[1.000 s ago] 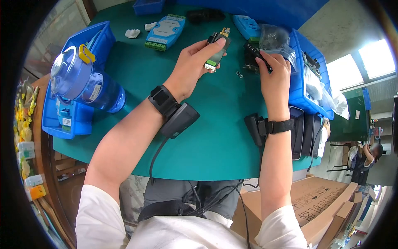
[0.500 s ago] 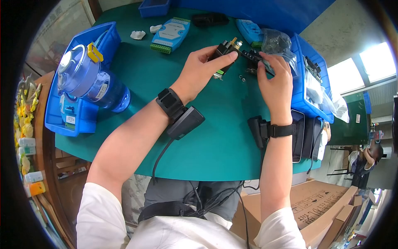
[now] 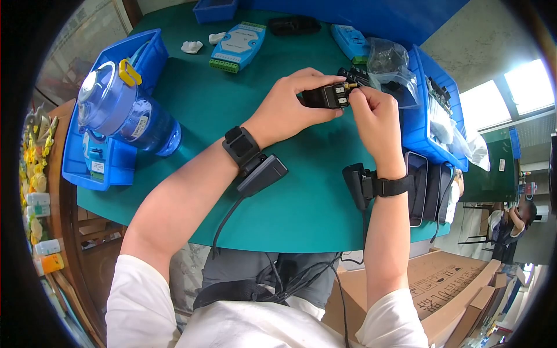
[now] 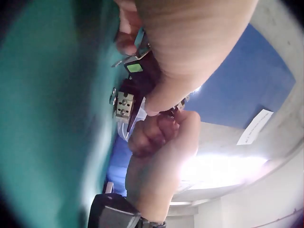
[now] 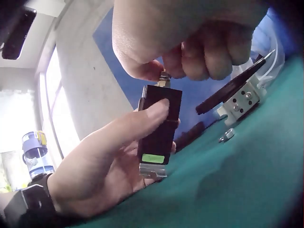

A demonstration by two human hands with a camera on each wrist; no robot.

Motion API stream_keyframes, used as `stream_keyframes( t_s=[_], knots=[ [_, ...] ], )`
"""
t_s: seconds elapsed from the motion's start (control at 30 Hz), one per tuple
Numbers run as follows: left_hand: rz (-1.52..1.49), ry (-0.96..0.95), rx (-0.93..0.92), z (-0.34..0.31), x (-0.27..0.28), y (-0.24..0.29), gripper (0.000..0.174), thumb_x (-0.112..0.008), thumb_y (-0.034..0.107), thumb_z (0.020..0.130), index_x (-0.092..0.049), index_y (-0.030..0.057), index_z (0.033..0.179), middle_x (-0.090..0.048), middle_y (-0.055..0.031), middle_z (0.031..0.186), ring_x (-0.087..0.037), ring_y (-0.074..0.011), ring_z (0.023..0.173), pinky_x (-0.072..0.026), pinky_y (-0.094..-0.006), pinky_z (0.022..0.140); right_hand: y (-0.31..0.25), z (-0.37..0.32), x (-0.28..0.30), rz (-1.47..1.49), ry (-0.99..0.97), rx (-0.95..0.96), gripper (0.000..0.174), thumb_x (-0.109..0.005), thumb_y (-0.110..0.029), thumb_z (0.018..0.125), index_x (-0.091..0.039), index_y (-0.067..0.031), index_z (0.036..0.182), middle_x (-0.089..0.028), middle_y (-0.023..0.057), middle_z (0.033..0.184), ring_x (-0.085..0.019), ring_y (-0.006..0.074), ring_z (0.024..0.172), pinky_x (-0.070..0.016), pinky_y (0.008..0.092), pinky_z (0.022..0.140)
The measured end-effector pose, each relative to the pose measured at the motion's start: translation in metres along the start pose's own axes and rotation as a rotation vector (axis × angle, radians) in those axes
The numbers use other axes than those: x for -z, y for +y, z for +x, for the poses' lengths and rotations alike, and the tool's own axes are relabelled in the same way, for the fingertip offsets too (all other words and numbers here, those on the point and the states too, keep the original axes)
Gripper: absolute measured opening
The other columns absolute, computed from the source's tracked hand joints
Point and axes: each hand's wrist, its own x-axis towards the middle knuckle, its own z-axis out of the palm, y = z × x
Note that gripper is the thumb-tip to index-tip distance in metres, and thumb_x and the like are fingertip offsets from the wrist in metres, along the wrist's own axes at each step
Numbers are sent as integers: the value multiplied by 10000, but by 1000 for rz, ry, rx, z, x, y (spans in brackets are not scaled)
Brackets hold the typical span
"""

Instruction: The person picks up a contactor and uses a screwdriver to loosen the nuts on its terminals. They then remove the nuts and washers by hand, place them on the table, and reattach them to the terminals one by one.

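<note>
My left hand (image 3: 284,107) grips a small black box-shaped module (image 5: 164,116) with a green label (image 5: 153,158) and a metal tab at its lower end. A brass threaded connector (image 5: 164,79) stands out from its top. Thumb and index finger of my right hand (image 3: 377,119) pinch that connector, the other fingers curled in. Just beyond the hands lies a slim black part (image 3: 355,76). In the right wrist view, a metal mounting block (image 5: 242,102) with screws sits beside this part, and a loose nut (image 5: 227,135) rests on the green table.
Blue-and-white modules (image 3: 239,46) with green terminals lie at the back. A clear plastic bag (image 3: 390,61) leans by the right blue bin (image 3: 419,136). At left, a blue water bottle (image 3: 139,119) stands by another blue bin (image 3: 119,171). Black trays (image 3: 419,203) sit near my right wrist.
My right hand has let go of the slim black part and now pinches the brass connector. My left hand has moved right and turned the module so its connector points toward the right hand.
</note>
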Motion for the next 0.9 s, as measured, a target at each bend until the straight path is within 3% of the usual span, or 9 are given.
stream_keyframes(
  t_s=[0.47,0.57,0.77,0.9],
  knots=[
    [39,7,-1,1,1,-1,557,-838,160,774,-662,112,1300,-655,-42,1091,-619,-130,964,-510,-270,851,-7,-2,-11,56,31,-123,395,-514,-232,977,-619,94,781,-518,219,587,-444,264,509,-398,417,538],
    [-52,42,88,0,-2,0,517,-842,179,787,-662,67,1259,-665,-24,1053,-610,-105,938,-509,-264,830,-7,-1,-11,29,51,-103,400,-511,-229,978,-613,94,765,-516,226,587,-458,274,511,-400,419,538],
    [-26,49,91,1,-1,-4,377,-854,170,786,-667,36,1084,-650,5,981,-591,-73,893,-493,-243,766,-11,-2,-9,29,58,-82,406,-512,-226,980,-599,96,749,-507,224,581,-442,262,500,-388,416,525],
    [-108,29,139,1,0,-2,393,-858,162,783,-675,35,1107,-632,4,1005,-582,-72,889,-481,-231,776,-9,-2,-7,70,37,-100,409,-512,-222,984,-592,100,744,-498,215,572,-421,237,500,-378,410,517]
  ],
)
